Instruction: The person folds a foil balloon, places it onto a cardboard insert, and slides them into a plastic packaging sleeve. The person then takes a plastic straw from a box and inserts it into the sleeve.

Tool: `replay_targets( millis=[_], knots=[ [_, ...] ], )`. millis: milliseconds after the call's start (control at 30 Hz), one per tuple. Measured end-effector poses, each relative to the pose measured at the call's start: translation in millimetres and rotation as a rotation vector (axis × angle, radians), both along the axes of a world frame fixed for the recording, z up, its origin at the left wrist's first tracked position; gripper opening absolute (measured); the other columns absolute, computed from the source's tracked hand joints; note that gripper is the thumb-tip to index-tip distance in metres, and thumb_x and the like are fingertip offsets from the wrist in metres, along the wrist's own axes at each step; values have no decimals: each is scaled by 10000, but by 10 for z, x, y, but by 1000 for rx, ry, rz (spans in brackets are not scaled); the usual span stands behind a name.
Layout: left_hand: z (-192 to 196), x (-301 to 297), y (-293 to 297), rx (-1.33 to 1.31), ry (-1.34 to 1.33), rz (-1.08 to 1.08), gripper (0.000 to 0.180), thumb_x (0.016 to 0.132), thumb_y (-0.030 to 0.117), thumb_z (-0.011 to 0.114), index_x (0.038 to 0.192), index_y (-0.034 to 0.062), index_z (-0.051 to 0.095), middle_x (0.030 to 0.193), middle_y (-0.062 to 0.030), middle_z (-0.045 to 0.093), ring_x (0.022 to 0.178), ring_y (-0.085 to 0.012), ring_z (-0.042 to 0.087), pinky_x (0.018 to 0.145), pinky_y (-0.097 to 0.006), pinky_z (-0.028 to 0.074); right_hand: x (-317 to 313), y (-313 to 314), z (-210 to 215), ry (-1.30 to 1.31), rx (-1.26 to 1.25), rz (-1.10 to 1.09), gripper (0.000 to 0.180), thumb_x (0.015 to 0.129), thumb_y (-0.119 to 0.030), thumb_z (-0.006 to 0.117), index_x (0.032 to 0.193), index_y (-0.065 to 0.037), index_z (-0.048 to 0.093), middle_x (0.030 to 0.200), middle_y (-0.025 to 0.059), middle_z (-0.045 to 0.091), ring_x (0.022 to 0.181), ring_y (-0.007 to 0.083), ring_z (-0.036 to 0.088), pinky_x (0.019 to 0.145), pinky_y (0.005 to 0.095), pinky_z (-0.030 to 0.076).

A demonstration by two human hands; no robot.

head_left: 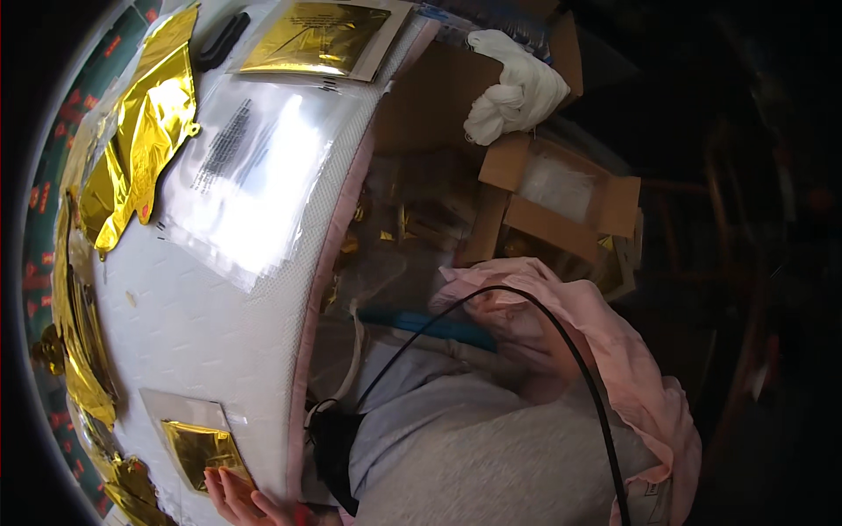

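Observation:
At the lower left, my left hand (241, 501) reaches in from the bottom edge. Its fingers are stretched out, and their tips touch the edge of a small clear packet with a folded gold foil piece (203, 447) inside. The hand does not close round the packet, which lies flat on the white padded surface (193, 351). My right hand does not show. Farther up lie a stack of clear plastic sleeves (254, 184) and a larger packet with a gold foil sheet (316, 39).
Crumpled gold foil balloons (149, 131) line the surface's left side, with a dark oblong object (224, 39) nearby. Beyond the pink edge stand an open cardboard box (561, 197) and a white yarn bundle (517, 88). A black cable (561, 320) arches over pink cloth (614, 342).

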State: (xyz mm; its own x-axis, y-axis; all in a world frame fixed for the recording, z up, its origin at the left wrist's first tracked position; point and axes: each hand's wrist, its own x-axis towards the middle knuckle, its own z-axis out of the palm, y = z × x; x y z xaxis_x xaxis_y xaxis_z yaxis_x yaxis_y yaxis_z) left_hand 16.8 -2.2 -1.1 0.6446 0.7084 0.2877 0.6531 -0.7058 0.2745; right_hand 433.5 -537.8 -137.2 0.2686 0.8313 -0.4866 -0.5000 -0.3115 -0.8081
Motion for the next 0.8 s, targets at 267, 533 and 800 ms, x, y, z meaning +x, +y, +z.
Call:
replay_targets(
  millis=[267,533,800],
  knots=[
    [-113,-253,-4,-258,-388,257,1136,917,811,520,1678,77,104,1446,-138,528,1245,-291,522,1080,-551,424,931,1521,-88,-311,-253,-979,195,1007,-220,680,1071,-39,646,735,54,630,532,137,553,448,282,415],
    [-127,-694,9,-744,-1066,-664,606,1067,532,486,1329,17,670,1228,-134,651,1146,-263,602,1044,-477,445,2502,1101,-560,-1002,-1000,-1295,679,885,-408,782,1406,-33,561,1364,202,576,1265,305,545,1047,427,472],
    [-214,-552,-32,-961,-1018,-840,514,1053,440,554,1279,-1,688,1173,-149,675,1077,-270,641,962,-453,494,2228,1720,-367,-550,-1497,-1058,1178,726,-507,884,1634,-73,272,1693,239,234,1577,391,219,1230,544,320]
  ],
)
